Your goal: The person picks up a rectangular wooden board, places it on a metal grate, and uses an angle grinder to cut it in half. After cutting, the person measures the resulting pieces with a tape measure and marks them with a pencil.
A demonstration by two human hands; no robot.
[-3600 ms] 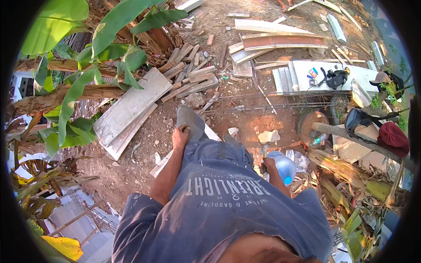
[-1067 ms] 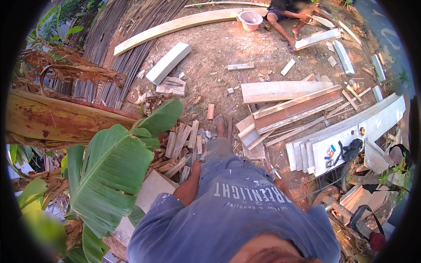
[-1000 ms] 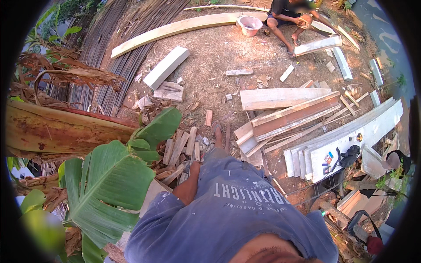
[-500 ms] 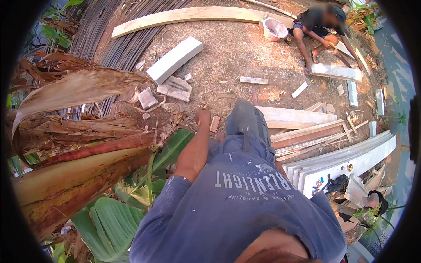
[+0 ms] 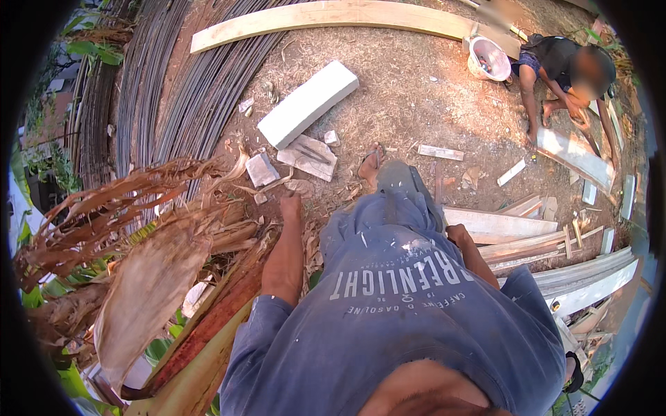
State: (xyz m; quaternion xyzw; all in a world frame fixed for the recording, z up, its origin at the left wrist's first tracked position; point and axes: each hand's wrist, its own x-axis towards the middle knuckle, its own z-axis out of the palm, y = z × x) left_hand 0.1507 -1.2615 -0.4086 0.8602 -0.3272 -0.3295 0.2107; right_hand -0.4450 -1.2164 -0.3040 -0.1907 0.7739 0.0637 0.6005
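My left hand (image 5: 291,204) hangs at my left side, fingers curled in, with nothing visible in it. Just ahead of it lie a pale broken block (image 5: 262,170) and a flat slab (image 5: 316,166); the hand appears apart from both. A long white block (image 5: 309,104) rests with its near end by the slab. On the right, my right hand (image 5: 456,234) hangs beside my hip, close in view to a pale board (image 5: 503,223). Its fingers are too small and turned away to make out.
Dry banana leaves (image 5: 159,277) and a stem (image 5: 208,340) crowd my left. Long thin rods (image 5: 159,104) lie beyond. A long plank (image 5: 333,17) crosses the far ground. Another person (image 5: 569,76) crouches far right over a pale board (image 5: 576,156), near a bucket (image 5: 489,59). Stacked boards (image 5: 590,277) lie right.
The view has shifted, so the white block and crouching person sit farther right. My right hand has come into view, and a sandalled foot shows ahead. The person's board is now tilted.
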